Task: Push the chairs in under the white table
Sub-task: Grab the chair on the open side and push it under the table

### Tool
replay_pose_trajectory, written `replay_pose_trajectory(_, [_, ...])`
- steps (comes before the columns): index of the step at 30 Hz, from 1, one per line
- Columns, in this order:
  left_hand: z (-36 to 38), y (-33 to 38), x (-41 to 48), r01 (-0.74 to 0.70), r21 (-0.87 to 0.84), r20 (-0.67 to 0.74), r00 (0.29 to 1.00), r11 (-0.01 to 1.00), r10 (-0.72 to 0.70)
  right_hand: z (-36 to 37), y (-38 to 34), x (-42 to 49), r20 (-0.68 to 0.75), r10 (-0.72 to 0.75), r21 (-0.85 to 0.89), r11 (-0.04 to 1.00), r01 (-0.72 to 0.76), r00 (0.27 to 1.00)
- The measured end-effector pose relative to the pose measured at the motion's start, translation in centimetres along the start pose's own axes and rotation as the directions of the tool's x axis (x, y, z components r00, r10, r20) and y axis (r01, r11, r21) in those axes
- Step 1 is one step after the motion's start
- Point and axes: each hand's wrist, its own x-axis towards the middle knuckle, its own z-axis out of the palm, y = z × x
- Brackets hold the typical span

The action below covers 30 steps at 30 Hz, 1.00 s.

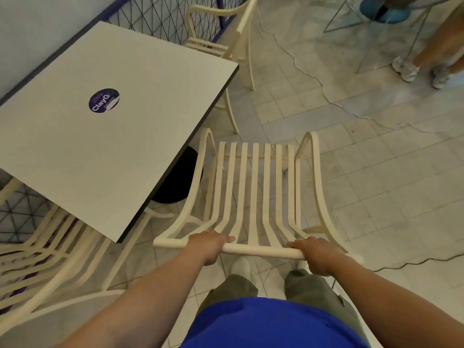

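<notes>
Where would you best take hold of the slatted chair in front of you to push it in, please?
By the top rail of the slatted chair, from behind, as the left hand and right hand do now, one toward each end. The rail is a straight, round bar fingers can wrap, and the seat points away from you.

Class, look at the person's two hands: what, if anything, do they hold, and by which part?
Both hands, left and right, grip the cream slatted chair by the top rail of its backrest.
</notes>
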Motion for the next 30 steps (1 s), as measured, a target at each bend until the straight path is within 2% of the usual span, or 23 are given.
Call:
replay_pose_trajectory(9, [-1.2,7.4,1.1,0.114,-0.155,-0.002,0.993,0.981,-0.116,-4.5,8.4,1.5,0.031,-0.132,-0.15,0.979,0.135,0.991])
replay_pose_trajectory(16, [-1.9,13.4,2.8,0.222,-0.341,0.013,0.973,0.914,-0.232,-8.8,14.3,4.1,0.061,-0.248,-0.297,0.92,0.254,0.967])
replay_pose_trajectory(24, [-2.5,17.7,4.1,0.323,-0.449,0.061,0.941,0.833,-0.332,-12.5,17.0,6.6,0.111,-0.307,-0.432,0.842,0.324,0.945])
replay_pose_trajectory(30, [-3.1,17.8,4.3,0.329,-0.476,0.098,0.942,0.816,-0.322,-13.7,16.8,6.9,0.106,-0.281,-0.473,0.829,0.297,0.954])
